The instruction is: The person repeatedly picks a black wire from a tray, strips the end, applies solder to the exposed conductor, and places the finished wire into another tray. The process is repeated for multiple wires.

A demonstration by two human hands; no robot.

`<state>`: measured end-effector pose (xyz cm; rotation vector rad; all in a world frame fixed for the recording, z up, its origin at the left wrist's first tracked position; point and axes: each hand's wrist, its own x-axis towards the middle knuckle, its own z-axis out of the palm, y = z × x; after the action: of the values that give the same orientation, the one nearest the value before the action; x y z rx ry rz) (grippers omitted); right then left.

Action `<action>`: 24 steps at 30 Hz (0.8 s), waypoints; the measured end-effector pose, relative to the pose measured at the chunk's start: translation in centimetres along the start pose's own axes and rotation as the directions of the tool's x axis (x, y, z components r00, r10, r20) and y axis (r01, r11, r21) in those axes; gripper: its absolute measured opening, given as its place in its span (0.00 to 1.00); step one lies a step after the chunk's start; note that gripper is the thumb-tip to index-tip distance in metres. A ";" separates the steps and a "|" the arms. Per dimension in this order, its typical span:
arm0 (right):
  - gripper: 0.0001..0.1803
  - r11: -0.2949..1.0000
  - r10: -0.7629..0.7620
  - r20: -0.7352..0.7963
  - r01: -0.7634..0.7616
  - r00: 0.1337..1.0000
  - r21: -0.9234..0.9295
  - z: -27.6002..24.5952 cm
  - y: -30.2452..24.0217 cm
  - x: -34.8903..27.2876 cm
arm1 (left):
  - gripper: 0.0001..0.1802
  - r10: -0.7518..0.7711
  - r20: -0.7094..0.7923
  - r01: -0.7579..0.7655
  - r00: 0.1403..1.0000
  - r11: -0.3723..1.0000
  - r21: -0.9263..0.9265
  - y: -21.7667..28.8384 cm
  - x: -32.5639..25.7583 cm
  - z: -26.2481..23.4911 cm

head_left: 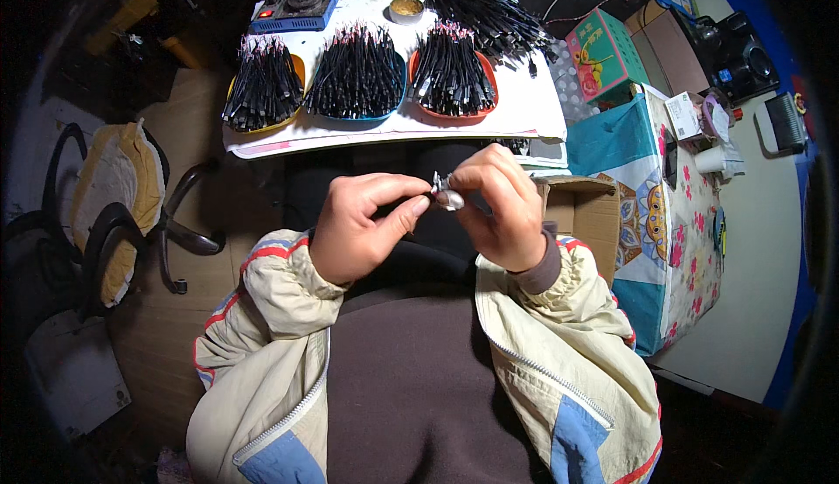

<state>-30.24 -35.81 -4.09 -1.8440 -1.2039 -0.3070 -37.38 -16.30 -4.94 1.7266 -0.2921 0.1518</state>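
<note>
Over my lap, both hands meet with their fingertips at a small silvery, shiny piece (449,199), whose kind I cannot make out. My left hand (367,222) is closed in a pinch at its left side; whatever lies between thumb and forefinger is mostly hidden. From the right, my right hand (500,204) pinches the shiny piece, its fingers curled. Beyond the hands, on a white table (350,138), short black cables with silver plugs fill a yellow tray (262,126), a blue tray (371,118) and an orange-red tray (463,117).
A long bundle of black cables (481,12) lies at the table's back right, near a round tin (405,10) and a blue device (295,17). An open cardboard box (594,222) stands right of my right hand, beside a cloth-covered table (690,266). A chair (122,196) stands left.
</note>
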 end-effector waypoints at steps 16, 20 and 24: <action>0.17 0.982 -0.099 0.151 0.073 0.983 0.172 -0.4 0.7 1.3 | 0.07 -0.186 0.134 0.227 0.973 0.852 -0.472 -0.7 -0.5 -1.3; 0.17 0.975 -0.002 0.150 -0.031 0.989 0.222 -0.4 0.2 1.2 | 0.08 -0.227 0.157 0.276 0.961 0.782 -0.558 -1.0 -0.6 -1.2; 0.15 0.965 -0.051 0.080 0.029 0.995 0.260 -0.2 0.1 0.8 | 0.08 -0.234 0.185 0.297 0.954 0.681 -0.669 -1.3 -0.8 -0.6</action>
<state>-29.71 -35.52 -3.50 -1.6215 -1.2772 -0.0873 -37.73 -15.47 -6.25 0.9969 -0.1239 -0.2326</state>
